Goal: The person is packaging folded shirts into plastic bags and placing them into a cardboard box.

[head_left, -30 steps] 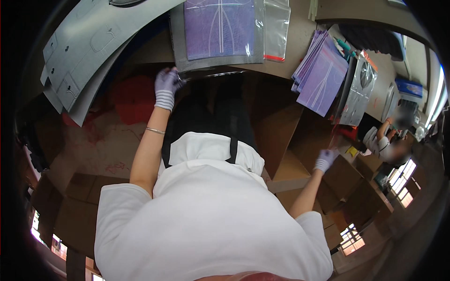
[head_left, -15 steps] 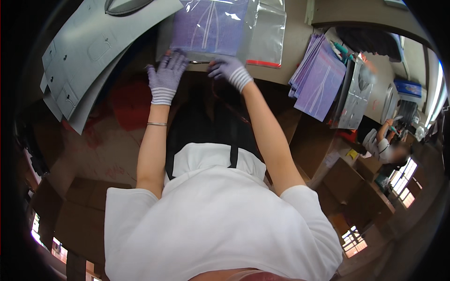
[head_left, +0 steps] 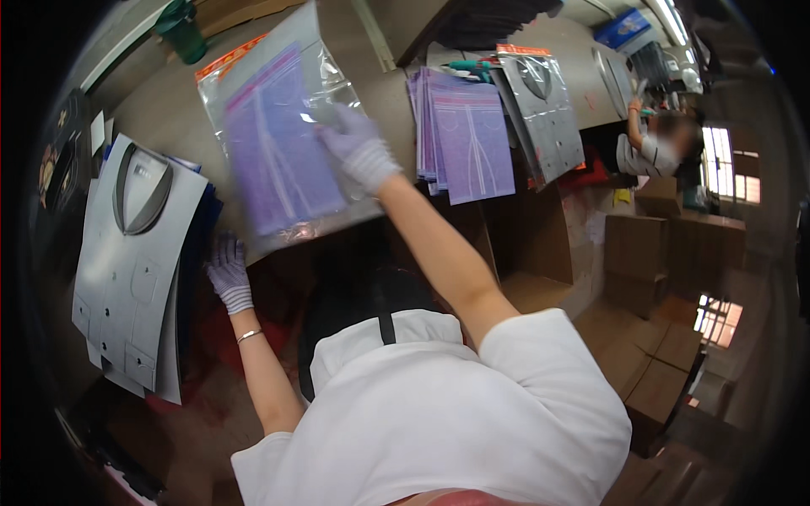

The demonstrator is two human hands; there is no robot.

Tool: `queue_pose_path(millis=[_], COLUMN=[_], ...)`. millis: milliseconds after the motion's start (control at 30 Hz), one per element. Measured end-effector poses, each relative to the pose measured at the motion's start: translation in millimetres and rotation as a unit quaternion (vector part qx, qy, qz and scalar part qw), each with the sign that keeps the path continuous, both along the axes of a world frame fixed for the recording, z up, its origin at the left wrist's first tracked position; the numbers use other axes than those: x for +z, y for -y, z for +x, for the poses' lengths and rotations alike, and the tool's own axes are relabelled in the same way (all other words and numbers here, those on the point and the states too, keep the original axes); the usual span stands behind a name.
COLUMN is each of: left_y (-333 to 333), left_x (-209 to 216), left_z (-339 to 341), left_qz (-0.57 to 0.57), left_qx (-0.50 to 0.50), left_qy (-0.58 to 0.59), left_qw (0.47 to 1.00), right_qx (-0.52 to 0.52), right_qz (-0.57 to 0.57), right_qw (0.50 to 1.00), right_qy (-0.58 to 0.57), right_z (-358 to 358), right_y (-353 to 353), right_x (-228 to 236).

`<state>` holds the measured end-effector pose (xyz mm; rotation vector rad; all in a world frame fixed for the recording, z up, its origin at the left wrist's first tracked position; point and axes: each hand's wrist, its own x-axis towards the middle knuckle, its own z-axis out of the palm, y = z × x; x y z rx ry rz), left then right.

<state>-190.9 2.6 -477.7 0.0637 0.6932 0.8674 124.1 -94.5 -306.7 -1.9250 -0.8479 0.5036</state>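
A clear plastic bag (head_left: 337,196) with an orange-red strip at its far end lies slanted on the table. Inside it shows a purple sheet (head_left: 253,160) printed like trousers, with a grey sheet beside it. My right hand (head_left: 359,150), in a striped lilac-white glove, is over the bag's right side. Its fingers are smeared by motion, so a grip cannot be made out. My left hand (head_left: 229,274), gloved alike, holds nothing, its fingers stretched out at the table's near edge. Beside it leans a stack of grey shirt-shaped sheets (head_left: 126,278), the top one with a dark grey collar.
Right of the bag hang several purple trouser-printed sheets (head_left: 475,139) over the table edge, next to bagged grey shirt shapes (head_left: 548,118). A green cup (head_left: 180,34) stands far left. Cardboard boxes (head_left: 637,249) are at the right, with another person (head_left: 650,152) beyond them.
The view has swung to the right. The bag with the purple sheet has turned aslant. My right hand has moved from the near edge onto the bag; my left hand is now beside the grey stack.
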Motion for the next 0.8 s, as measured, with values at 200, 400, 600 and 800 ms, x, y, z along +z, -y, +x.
queue_pose_path(millis=[200,400,600,800], left_y=[-14.3,-17.1,15.0,23.0], left_x=[3.7,-3.0,42.1,186.1], left_z=[11.9,4.9,49.3,47.9], left_qz=[0.019,0.017,0.202,0.59], left_qx=[-0.044,-0.038,-0.155,-0.047], left_qy=[-0.067,-0.145,-0.443,-0.732], left_qw=[0.997,0.989,0.86,0.338], right_qx=[-0.041,0.091,0.218,0.258], right_qz=[-0.246,-0.555,-0.679,-0.604], right_qw=[0.964,0.762,0.477,0.527], right_qy=[0.089,0.322,0.513,0.539], right_z=[139.2,319.1,460.7,477.9], right_y=[274.5,358.5,322.6,206.3], right_x=[196.3,244.5,57.6,-75.2])
